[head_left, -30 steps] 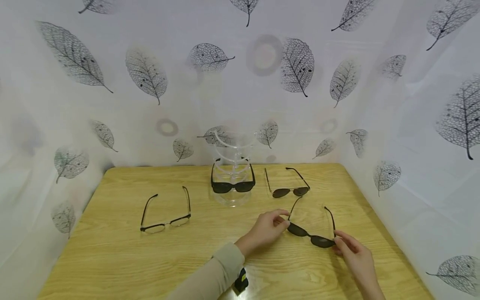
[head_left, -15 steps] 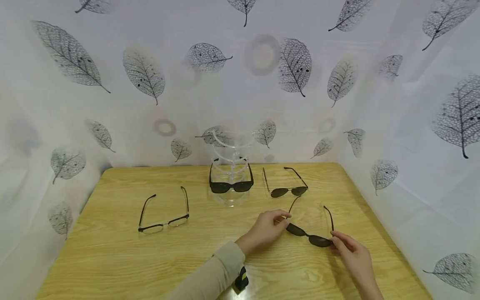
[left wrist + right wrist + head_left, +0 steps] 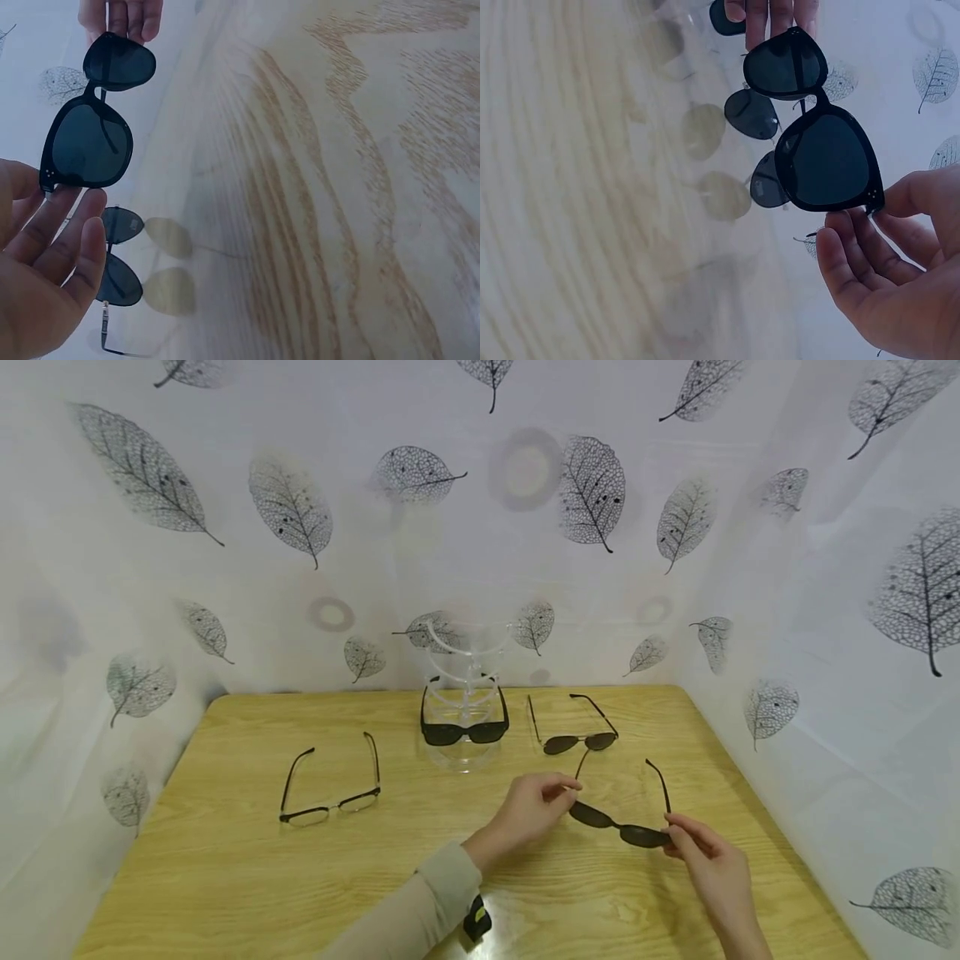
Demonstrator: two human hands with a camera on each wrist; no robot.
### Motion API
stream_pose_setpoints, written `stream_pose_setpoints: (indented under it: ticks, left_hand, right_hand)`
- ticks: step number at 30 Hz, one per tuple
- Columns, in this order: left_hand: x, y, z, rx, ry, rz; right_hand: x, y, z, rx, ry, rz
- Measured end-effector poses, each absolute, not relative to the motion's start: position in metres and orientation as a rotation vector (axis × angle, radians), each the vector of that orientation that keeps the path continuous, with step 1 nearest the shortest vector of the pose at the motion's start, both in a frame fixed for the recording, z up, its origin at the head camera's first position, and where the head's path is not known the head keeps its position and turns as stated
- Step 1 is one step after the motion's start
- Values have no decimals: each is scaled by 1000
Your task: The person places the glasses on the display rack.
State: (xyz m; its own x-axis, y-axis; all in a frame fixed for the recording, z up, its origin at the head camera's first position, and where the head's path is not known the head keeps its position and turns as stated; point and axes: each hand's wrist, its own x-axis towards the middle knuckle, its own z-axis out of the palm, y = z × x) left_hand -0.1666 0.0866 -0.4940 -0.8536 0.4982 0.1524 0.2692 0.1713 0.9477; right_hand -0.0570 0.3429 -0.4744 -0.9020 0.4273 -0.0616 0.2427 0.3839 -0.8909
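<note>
Black sunglasses [image 3: 642, 836] with dark lenses and unfolded temples hang between both hands, tilted down toward the right in the head view. The left hand [image 3: 528, 810] pinches the frame at its left hinge corner. At the opposite hinge, the right hand [image 3: 712, 864] grips the frame between thumb and fingers. In the left wrist view the front of the sunglasses [image 3: 91, 142] faces the camera, with the left hand [image 3: 45, 262] at the near corner. The right wrist view shows the lenses [image 3: 829, 159] with the right hand [image 3: 900, 262] at the near corner.
Aviator sunglasses [image 3: 579, 742] lie just behind the held pair. A clear tiered stand [image 3: 467, 677] at the back bears thick black sunglasses [image 3: 465, 732] low down. Half-rim eyeglasses [image 3: 330, 811] lie at the left of the wooden table [image 3: 225, 877]. A leaf-print curtain [image 3: 465, 552] surrounds the table.
Both hands have raised the black sunglasses slightly, and the pair has moved a little toward the back of the table. The other glasses and the stand have stayed put.
</note>
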Motion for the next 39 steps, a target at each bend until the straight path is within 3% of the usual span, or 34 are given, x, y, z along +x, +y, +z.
stream_pose_setpoints:
  ticks: [39]
  left_hand:
    - [-159, -14, -463, 692, 2217, 1992]
  right_hand:
    - [-120, 279, -437, -63, -2497, 1641]
